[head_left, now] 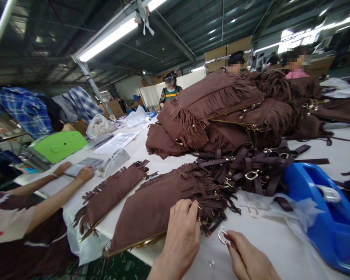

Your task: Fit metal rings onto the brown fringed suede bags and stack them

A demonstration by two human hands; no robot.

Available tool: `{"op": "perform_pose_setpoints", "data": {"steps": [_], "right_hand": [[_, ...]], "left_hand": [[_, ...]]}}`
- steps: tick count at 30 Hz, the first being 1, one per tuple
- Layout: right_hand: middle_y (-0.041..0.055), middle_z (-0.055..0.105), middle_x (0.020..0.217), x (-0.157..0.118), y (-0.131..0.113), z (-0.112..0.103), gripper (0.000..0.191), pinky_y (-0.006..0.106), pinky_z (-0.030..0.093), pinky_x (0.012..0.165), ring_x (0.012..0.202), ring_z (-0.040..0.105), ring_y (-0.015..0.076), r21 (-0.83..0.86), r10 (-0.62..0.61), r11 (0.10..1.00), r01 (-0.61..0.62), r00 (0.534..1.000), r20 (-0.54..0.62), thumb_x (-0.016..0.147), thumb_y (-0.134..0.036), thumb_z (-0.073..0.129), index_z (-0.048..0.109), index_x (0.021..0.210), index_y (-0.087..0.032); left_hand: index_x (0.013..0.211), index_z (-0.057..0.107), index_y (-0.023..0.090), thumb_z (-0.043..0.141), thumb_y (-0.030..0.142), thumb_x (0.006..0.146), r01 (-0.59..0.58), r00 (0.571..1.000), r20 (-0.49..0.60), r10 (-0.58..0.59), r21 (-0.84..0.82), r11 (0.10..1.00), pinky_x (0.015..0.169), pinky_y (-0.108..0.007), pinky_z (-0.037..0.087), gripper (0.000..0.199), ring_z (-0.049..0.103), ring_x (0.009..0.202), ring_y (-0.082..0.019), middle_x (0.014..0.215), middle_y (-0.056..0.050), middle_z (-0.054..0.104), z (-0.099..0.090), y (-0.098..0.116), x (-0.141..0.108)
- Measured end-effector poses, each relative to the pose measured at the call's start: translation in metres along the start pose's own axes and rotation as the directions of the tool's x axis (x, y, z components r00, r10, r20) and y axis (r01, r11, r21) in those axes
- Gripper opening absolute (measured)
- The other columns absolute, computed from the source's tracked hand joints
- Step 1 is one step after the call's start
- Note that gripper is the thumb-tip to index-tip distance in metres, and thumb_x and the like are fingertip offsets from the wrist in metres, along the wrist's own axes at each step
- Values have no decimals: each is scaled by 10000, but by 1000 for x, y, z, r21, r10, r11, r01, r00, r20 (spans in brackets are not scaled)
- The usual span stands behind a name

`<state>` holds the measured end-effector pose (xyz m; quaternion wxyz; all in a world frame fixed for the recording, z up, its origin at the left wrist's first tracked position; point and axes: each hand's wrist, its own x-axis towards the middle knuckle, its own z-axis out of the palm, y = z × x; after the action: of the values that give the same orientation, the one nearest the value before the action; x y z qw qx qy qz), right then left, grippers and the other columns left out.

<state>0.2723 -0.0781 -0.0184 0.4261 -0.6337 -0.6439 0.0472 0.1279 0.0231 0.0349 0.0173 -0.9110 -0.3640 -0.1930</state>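
Observation:
In front of me on the table lies a brown suede-like fringed bag (151, 212) with a gold-coloured zip along its near edge. My left hand (183, 229) is closed at the bag's right end, by the metal fittings; its fingertips are partly hidden. Between the thumb and fingers of my right hand (247, 256) is a shiny metal ring (222, 237), held just above the tabletop, a little right of the bag. Another oval metal ring (253, 210) lies on clear plastic farther right.
Behind the bag is a heap of dark straps (251, 171) with buckles, and a tall pile of fringed bags (216, 105). A blue tape dispenser (323, 217) stands at right. Leftward lie another fringed bag (113, 194) and a co-worker's hands (84, 174).

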Motion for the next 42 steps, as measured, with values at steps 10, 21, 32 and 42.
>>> {"op": "perform_pose_setpoints", "data": {"steps": [10, 21, 32, 42], "right_hand": [[-9, 633, 776, 21, -10, 2, 181, 250, 498, 613, 646, 634, 139, 126, 89, 989, -83, 995, -44, 887, -229, 317, 465, 991, -243], [20, 638, 803, 40, -13, 11, 196, 260, 507, 586, 684, 639, 150, 123, 38, 992, -36, 999, -18, 887, -199, 313, 459, 1017, -212], [48, 594, 752, 72, -12, 23, 186, 284, 501, 549, 640, 612, 171, -119, -58, 992, 45, 992, -116, 893, -194, 284, 464, 933, -164], [26, 531, 696, 84, -9, 40, 189, 292, 460, 527, 614, 575, 187, -222, -87, 972, 73, 995, -52, 903, -199, 261, 440, 841, -189]], "left_hand": [[963, 518, 115, 460, 111, 787, 2, 960, -263, 96, 349, 937, 596, -332, 431, 186, 505, 639, -195, 711, -30, 538, 19, -8, 22], [779, 530, 187, 443, 195, 861, 30, 887, -461, 36, 135, 990, 560, -252, 390, 120, 505, 571, -144, 605, 11, 516, 11, -10, 15], [837, 575, 216, 412, 217, 879, 73, 909, -412, -56, 25, 997, 585, -255, 414, 168, 570, 603, -148, 666, 6, 605, 10, -7, 16], [796, 595, 214, 434, 212, 870, 77, 919, -386, -73, -6, 997, 578, -260, 407, 177, 557, 579, -145, 629, 13, 589, 14, -9, 15]]}}
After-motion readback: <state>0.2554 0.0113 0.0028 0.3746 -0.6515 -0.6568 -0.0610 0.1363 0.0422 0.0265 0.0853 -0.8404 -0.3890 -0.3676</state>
